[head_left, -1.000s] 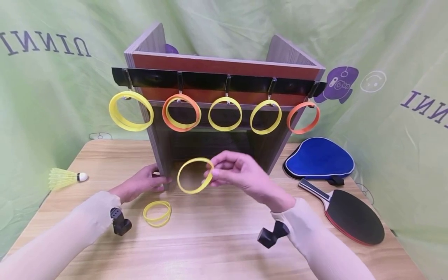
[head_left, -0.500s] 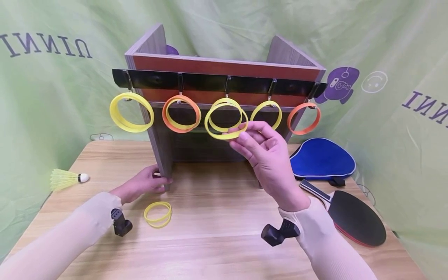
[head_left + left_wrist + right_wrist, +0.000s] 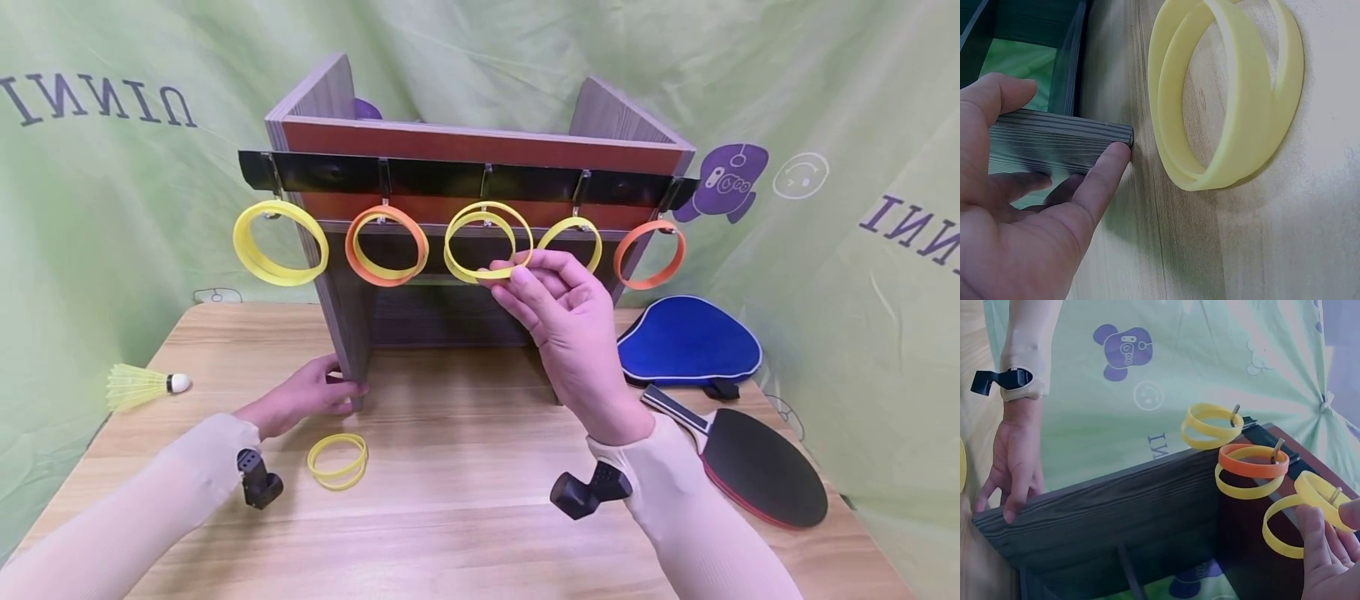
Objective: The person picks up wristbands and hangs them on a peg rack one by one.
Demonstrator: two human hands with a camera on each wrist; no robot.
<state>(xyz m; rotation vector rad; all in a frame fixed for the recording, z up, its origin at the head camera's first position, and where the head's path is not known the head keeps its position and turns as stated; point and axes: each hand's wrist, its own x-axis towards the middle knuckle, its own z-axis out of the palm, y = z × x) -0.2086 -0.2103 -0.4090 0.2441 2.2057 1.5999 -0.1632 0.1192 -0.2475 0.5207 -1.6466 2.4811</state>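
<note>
My right hand [image 3: 577,333] pinches a yellow wristband [image 3: 531,240] by its lower right edge, between thumb and fingers. This band overlaps the yellow band hanging from the middle hook [image 3: 487,179], its top edge level with the hook's lower end. At the bottom front corner of the wooden stand, my left hand [image 3: 303,396] grips the left side panel [image 3: 1060,137], thumb on one face and fingers on the other. Beside that hand, two overlapping yellow wristbands [image 3: 1250,119] lie on the table.
Other hooks on the black rail [image 3: 435,177] carry yellow bands and orange bands [image 3: 352,250]. A yellow shuttlecock [image 3: 142,385] lies at the left. To the right are a blue paddle case [image 3: 686,340] and a black table tennis paddle [image 3: 765,467].
My right hand has risen with the yellow wristband from low in front of the stand to the middle hook, then tilted the band more upright. The left hand stays on the panel.
</note>
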